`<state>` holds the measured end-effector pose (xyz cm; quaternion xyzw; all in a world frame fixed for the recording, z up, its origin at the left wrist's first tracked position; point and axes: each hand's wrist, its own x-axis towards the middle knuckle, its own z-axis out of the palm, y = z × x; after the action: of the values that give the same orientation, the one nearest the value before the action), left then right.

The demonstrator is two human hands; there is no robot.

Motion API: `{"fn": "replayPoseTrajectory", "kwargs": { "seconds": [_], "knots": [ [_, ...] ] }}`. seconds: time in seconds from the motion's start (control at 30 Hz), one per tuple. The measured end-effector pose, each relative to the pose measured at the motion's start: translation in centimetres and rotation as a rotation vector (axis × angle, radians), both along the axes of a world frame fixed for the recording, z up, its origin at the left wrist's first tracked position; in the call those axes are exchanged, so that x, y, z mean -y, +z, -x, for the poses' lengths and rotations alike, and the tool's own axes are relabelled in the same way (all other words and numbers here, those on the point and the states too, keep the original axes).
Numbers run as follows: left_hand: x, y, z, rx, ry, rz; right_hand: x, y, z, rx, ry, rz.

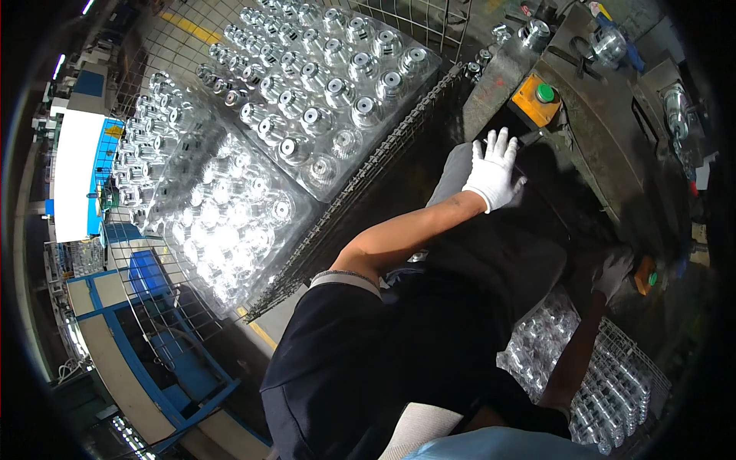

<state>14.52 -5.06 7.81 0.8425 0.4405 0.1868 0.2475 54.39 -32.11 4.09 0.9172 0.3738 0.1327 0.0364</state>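
Observation:
My left hand point(493, 173) wears a white glove, with its fingers spread and nothing in them. It is held just short of a yellow control box point(534, 102) with a green push button point(545, 93). Lower on the right, in shadow, my gloved right hand point(612, 274) reaches beside an orange control box point(645, 275) with another green button point(652, 279). Its fingers look stretched out, though dim, and I see nothing held. Past the yellow box, a shiny rounded metal part point(609, 47) sits on the dark machine point(584, 142).
Shiny metal parts point(316, 120) stand in rows on clear plastic trays in a wire cage point(368, 165) to my left. More shiny parts point(613, 399) fill a wire basket at lower right. A blue-framed bench point(123, 337) stands at far left. Loose metal parts point(533, 34) lie by the machine.

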Motion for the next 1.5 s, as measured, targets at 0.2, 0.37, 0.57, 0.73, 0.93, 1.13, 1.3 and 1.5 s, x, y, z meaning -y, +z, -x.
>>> {"fn": "replayPoseTrajectory", "kwargs": {
  "seconds": [0.2, 0.37, 0.57, 0.73, 0.93, 1.13, 1.3, 1.5],
  "knots": [
    [-0.2, -1.6, 4.7, -0.039, 0.096, 0.036, -0.2, 0.2, -0.2, -0.022, 0.031, -0.068],
    [-2.2, -3.6, 12.2, -0.042, 0.292, -0.018, -2.8, 5.5, 1.2, -0.090, 0.177, -0.366],
    [-6.4, -4.1, 24.9, -0.189, 0.525, -0.147, -8.2, 12.7, 0.7, 0.139, 0.212, -0.327],
    [-9.2, -5.2, 36.1, -0.720, 1.043, -0.152, -15.6, 17.7, -3.6, 0.274, 0.294, -0.549],
    [-10.8, -10.3, 44.5, -0.515, 1.004, 0.108, -23.3, 22.7, -6.7, 0.364, 0.168, -0.578],
    [-11.8, -13.1, 45.2, -0.398, 0.996, 0.059, -26.1, 23.9, -5.1, 0.306, 0.155, -0.488],
    [-12.4, -13.2, 45.7, -0.327, 1.025, 0.106, -22.5, 22.8, -7.5, 0.377, -0.215, -0.786],
    [-12.6, -11.7, 44.6, -0.359, 1.013, 0.118, -18.6, 23.7, -10.2, -0.099, -0.021, -0.339]
  ]
}}
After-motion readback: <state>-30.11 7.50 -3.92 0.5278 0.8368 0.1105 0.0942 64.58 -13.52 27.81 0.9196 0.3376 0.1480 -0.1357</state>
